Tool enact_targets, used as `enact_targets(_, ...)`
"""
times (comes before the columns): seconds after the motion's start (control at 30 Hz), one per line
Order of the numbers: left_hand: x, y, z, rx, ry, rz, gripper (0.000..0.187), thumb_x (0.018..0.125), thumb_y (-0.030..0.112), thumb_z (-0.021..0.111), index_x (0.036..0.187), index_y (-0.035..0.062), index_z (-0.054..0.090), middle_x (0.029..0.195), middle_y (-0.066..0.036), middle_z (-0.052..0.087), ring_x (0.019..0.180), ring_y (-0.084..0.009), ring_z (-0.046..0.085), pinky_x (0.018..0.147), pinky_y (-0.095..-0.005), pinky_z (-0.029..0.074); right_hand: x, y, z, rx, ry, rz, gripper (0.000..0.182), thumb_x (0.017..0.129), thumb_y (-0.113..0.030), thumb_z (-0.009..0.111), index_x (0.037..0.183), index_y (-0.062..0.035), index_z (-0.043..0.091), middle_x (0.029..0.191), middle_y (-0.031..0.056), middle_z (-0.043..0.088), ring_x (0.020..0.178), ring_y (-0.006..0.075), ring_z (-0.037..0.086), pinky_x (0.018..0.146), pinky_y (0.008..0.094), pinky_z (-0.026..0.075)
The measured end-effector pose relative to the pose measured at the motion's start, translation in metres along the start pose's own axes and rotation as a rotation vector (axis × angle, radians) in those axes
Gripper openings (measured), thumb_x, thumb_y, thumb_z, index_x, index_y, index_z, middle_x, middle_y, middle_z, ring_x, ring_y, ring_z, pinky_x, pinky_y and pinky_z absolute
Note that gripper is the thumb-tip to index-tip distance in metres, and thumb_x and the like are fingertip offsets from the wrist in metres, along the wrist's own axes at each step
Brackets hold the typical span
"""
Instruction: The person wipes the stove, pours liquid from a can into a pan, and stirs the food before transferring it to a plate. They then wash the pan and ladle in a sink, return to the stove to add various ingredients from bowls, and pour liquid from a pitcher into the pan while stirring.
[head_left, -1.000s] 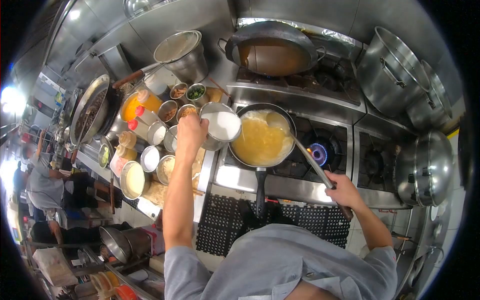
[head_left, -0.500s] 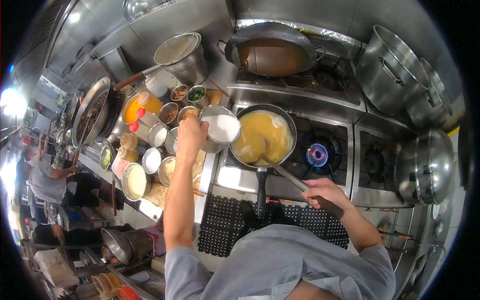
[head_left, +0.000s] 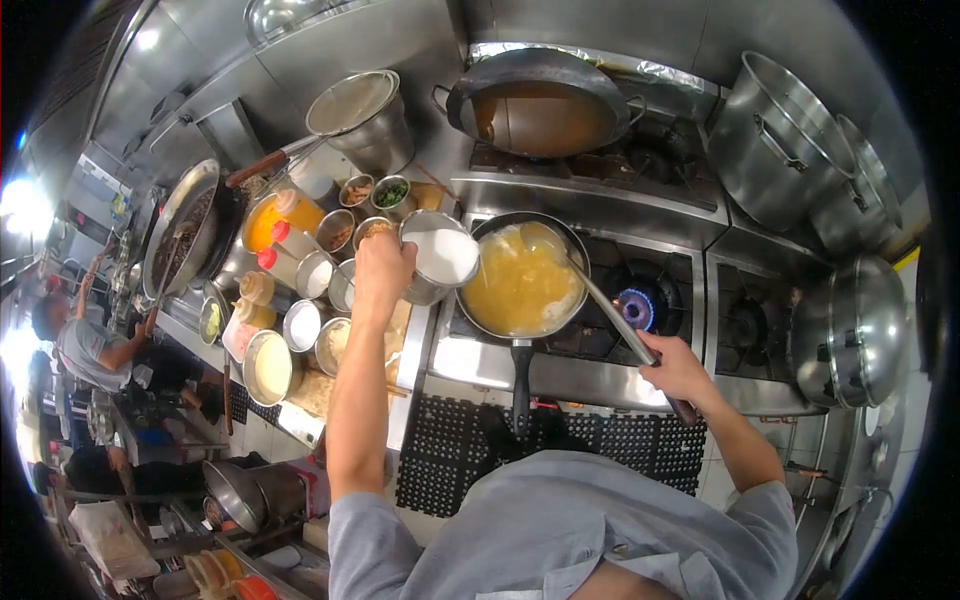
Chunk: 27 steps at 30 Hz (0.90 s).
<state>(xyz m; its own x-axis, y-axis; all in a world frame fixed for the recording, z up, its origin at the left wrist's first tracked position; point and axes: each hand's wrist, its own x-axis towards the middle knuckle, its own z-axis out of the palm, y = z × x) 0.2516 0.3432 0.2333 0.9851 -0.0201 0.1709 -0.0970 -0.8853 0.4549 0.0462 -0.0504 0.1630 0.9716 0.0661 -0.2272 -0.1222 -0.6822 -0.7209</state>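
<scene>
My left hand point(head_left: 385, 268) is closed on a metal pot point(head_left: 425, 290) of white liquid, tilted with its lip at the left rim of a frying pan point(head_left: 521, 341). A thin pale streak at the lip looks like liquid running into the pan. Yellow liquid point(head_left: 520, 290) with paler patches at its edge fills the pan. My right hand point(head_left: 678, 368) grips the handle of a ladle point(head_left: 612, 312), its bowl dipped in the yellow liquid at the pan's upper right. The pan's black handle point(head_left: 521, 385) points toward me, untouched.
Right of the pan a lit gas burner point(head_left: 636, 310) shows blue flame. A wok of brown liquid point(head_left: 545, 115) stands behind. Bowls, squeeze bottles point(head_left: 257, 288) and small ingredient tins point(head_left: 392, 195) crowd the left counter. Tall stockpots point(head_left: 785, 150) stand right; a co-worker point(head_left: 95, 350) is far left.
The ladle's bowl has swept from the pan's lower middle to its upper right, my right hand shifting right and slightly up. White streaks in the yellow liquid have lessened. The left hand stays put.
</scene>
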Motion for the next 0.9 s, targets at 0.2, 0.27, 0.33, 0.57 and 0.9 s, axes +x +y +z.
enact_targets(0.2, 0.000, 0.006, -0.005, -0.042, -0.039, -0.019, 0.025, 0.078, 0.018, 0.063, 0.073, -0.0062, 0.064, 0.067, -0.025, 0.063, 0.075, -0.0419, 0.064, 0.074, -0.0467, 0.051, -0.039, -0.040, -0.038, 0.271, -0.270, 0.272, 0.055, 0.078, -0.002, 0.061, 0.131, -0.0012, 0.050, 0.076, 0.0057, 0.061, 0.051, 0.0095, 0.054, 0.049, 0.0255, 0.046)
enact_targets(0.27, 0.002, 0.005, -0.003, -0.032, -0.047, -0.024, 0.025, 0.078, 0.018, 0.063, 0.073, -0.0058, 0.064, 0.067, -0.025, 0.063, 0.075, -0.0418, 0.064, 0.074, -0.0467, 0.051, -0.043, -0.048, -0.039, 0.375, -0.344, 0.290, 0.050, 0.079, 0.001, 0.059, 0.128, 0.0006, 0.053, 0.075, 0.0025, 0.059, 0.051, 0.0071, 0.052, 0.047, 0.0232, 0.044)
enact_targets(0.33, 0.002, 0.002, 0.000, 0.014, 0.001, 0.004, 0.025, 0.078, 0.018, 0.063, 0.072, -0.0056, 0.064, 0.069, -0.025, 0.063, 0.076, -0.0420, 0.064, 0.075, -0.0468, 0.051, -0.044, -0.058, -0.034, 0.622, -0.392, 0.357, 0.042, 0.082, 0.001, 0.058, 0.124, 0.0051, 0.054, 0.070, 0.0010, 0.055, 0.051, 0.0054, 0.051, 0.045, 0.0213, 0.042)
enact_targets(0.57, -0.003, 0.002, -0.004, 0.009, -0.031, -0.039, 0.025, 0.078, 0.019, 0.065, 0.078, -0.0069, 0.064, 0.079, -0.028, 0.064, 0.081, -0.0438, 0.063, 0.075, -0.0476, 0.050, -0.014, -0.059, 0.001, 1.000, -0.438, 0.427, 0.032, 0.084, -0.004, 0.059, 0.114, 0.0078, 0.056, 0.068, 0.0008, 0.054, 0.052, 0.0047, 0.050, 0.043, 0.0200, 0.040)
enact_targets(0.9, -0.005, 0.002, -0.009, 0.007, 0.003, -0.050, 0.026, 0.077, 0.018, 0.066, 0.076, -0.0079, 0.063, 0.076, -0.028, 0.063, 0.079, -0.0442, 0.063, 0.075, -0.0476, 0.050, 0.017, -0.062, -0.001, 0.527, -0.230, 0.147, 0.033, 0.082, -0.003, 0.060, 0.115, -0.0016, 0.059, 0.067, -0.0023, 0.053, 0.052, 0.0055, 0.051, 0.048, 0.0238, 0.041)
